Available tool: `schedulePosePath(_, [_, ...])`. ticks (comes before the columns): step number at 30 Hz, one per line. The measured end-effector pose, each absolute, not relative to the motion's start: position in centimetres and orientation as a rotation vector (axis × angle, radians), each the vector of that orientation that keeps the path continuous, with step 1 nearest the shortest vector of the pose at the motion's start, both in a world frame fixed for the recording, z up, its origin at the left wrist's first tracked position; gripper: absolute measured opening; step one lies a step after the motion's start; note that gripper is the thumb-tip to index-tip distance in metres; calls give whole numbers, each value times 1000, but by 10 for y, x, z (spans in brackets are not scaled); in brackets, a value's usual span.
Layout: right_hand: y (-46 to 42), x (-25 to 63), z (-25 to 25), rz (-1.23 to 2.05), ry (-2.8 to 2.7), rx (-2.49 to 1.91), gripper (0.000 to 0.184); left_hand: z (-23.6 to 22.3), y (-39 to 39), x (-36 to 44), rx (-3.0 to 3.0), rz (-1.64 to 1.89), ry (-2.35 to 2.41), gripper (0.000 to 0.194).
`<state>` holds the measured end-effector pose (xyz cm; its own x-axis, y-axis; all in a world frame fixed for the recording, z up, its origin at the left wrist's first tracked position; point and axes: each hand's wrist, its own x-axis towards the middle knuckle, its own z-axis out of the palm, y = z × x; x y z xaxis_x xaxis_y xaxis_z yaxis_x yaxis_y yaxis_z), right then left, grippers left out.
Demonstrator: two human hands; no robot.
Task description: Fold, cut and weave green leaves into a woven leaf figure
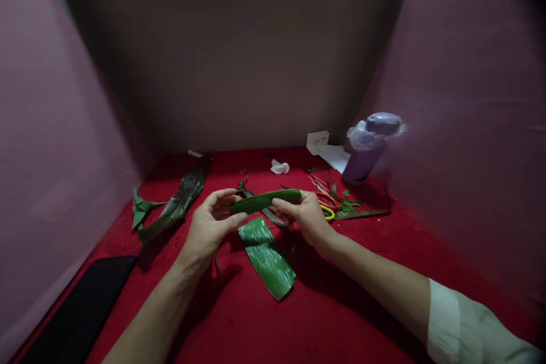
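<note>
Over the red cloth (243, 327), the left hand (207, 226) and right hand (313, 217), forearms converging, grip opposite ends of a folded green leaf (258, 202).

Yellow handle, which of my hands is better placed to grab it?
Probably your right hand: it is close to the yellow handle, while your left hand is farther away. The right pinches the leaf strip, though, so would need freeing first.

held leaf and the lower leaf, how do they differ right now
The held leaf is raised, pinched by the right hand; the lower leaf lies on the red cloth. The held leaf looks narrow; the lower leaf is broad. The held leaf runs nearly sideways; the lower leaf slants. Both are green.
</note>
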<state>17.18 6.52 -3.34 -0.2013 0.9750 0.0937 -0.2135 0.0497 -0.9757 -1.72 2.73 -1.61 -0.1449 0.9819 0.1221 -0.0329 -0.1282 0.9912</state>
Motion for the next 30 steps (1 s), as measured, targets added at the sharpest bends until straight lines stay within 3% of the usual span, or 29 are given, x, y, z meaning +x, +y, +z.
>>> schedulePosePath(15, [73,172,-34,1392,-1338,-913,28,-21,31,-16,1305,1439,1407,36])
schedulePosePath(18, [72,174,-36,1246,-1481,-949,23,-23,31,-13,1414,1475,1478,33])
schedulePosePath(25, [54,169,-38,550,-1948,-953,3,-38,31,-4,1520,1516,1545,32])
schedulePosePath(30, [59,168,-38,534,-1943,-1032,4,-43,32,0,1539,1487,1549,33])
